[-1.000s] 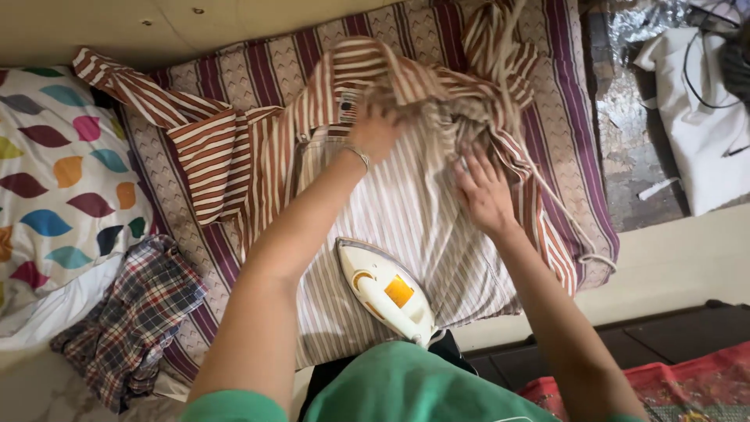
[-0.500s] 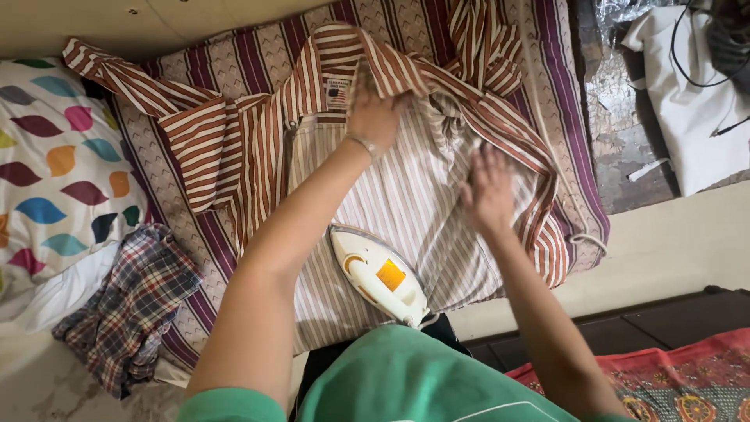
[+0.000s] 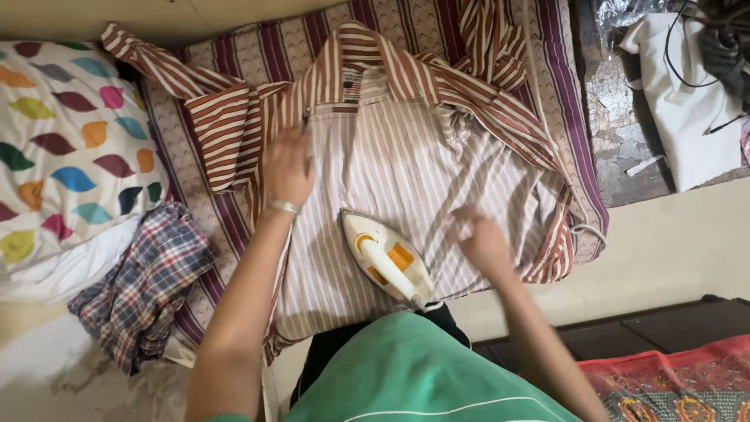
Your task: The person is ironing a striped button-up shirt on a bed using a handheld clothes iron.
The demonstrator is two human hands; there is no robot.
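Note:
A brown and white striped shirt (image 3: 406,156) lies spread, inside up, on a purple striped cloth (image 3: 578,156). My left hand (image 3: 287,168) rests flat on the shirt's left part, fingers spread, a bangle on the wrist. My right hand (image 3: 478,238) is on the shirt's lower right part, blurred, fingers loosely bent. Between my hands a white and orange iron (image 3: 387,256) sits on the shirt, near my body; neither hand touches it.
A pillow with coloured leaf shapes (image 3: 70,148) lies at the left, a crumpled checked garment (image 3: 144,285) below it. At the right are a silvery sheet (image 3: 625,117), a white cloth (image 3: 687,101) and black cables. A red patterned fabric (image 3: 672,383) is at bottom right.
Both hands have come down from the collar area: the left moved left to the shirt's side, the right moved down toward the lower edge. The shirt's back lies flatter.

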